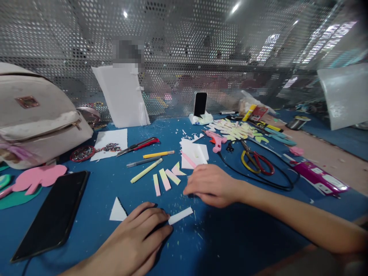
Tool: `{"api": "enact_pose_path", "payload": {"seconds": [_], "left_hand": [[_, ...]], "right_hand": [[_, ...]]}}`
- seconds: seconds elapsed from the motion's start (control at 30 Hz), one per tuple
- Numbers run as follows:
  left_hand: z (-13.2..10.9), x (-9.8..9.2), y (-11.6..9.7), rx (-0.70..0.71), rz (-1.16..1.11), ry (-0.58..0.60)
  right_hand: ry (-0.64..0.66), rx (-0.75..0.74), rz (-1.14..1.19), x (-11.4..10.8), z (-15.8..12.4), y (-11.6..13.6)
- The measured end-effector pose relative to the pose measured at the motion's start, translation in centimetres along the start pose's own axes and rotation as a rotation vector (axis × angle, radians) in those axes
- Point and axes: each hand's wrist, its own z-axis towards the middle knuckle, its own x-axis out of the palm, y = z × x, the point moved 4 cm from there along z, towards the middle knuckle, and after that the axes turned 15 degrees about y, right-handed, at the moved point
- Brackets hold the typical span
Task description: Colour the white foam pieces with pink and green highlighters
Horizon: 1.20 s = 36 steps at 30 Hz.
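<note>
My left hand [143, 234] lies palm down at the front. Its fingertips press on the left end of a small white strip [181, 215], which lies flat. Beside that hand is a white triangular piece [117, 211]. My right hand [211, 186] is closed just above the strip, fingers curled together; what they hold, if anything, is hidden. Past it, a pink stick [188, 159] lies across white paper pieces [202, 151]. Several short strips [165, 179] tinted pink and yellow-green lie left of the right hand, near a notched piece [177, 169].
Behind are a yellow marker [158, 154], a red cutter knife [140, 145], a pink glue gun [217, 141], scissors [255, 161] and a pile of pale strips [235, 129]. A phone [53, 214] and backpack [40, 115] are at left. Another phone [200, 104] stands upright at the back.
</note>
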Motion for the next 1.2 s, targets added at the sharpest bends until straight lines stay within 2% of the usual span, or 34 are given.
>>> {"api": "enact_pose_path", "payload": {"seconds": [0.07,0.13,0.2,0.27,0.37,0.57,0.73,1.0,1.1,1.2], "left_hand": [[-0.1,0.0,0.0,-0.004,-0.001,-0.011],[-0.1,0.0,0.0,-0.006,0.012,-0.026],[-0.2,0.0,0.0,-0.007,0.02,-0.04],[-0.2,0.0,0.0,-0.01,0.017,-0.057],[-0.3,-0.2,-0.1,-0.007,0.019,-0.061],[-0.3,-0.3,-0.3,-0.052,0.031,0.0],[-0.1,0.1,-0.2,-0.016,0.05,-0.046],[-0.2,-0.1,-0.2,-0.049,0.026,-0.068],[-0.3,-0.4,0.0,-0.115,0.039,-0.073],[-0.4,-0.7,0.5,-0.195,0.054,-0.079]], "right_hand": [[-0.034,0.144,-0.188,-0.1,-0.5,-1.5],[0.009,0.325,-0.318,0.1,-0.9,-3.2],[0.056,0.48,-0.346,0.5,-1.0,-4.5],[0.119,0.574,-0.37,0.9,-1.1,-5.1],[0.151,0.639,-0.374,1.4,-1.1,-5.2],[0.155,0.689,-0.296,1.8,-1.4,-5.6],[0.156,0.685,-0.243,1.9,-1.5,-6.0],[0.208,0.641,-0.268,1.3,-1.3,-5.9],[0.124,0.621,-0.196,0.7,-1.2,-5.5],[-0.046,0.524,-0.041,0.0,-1.1,-4.5]]}}
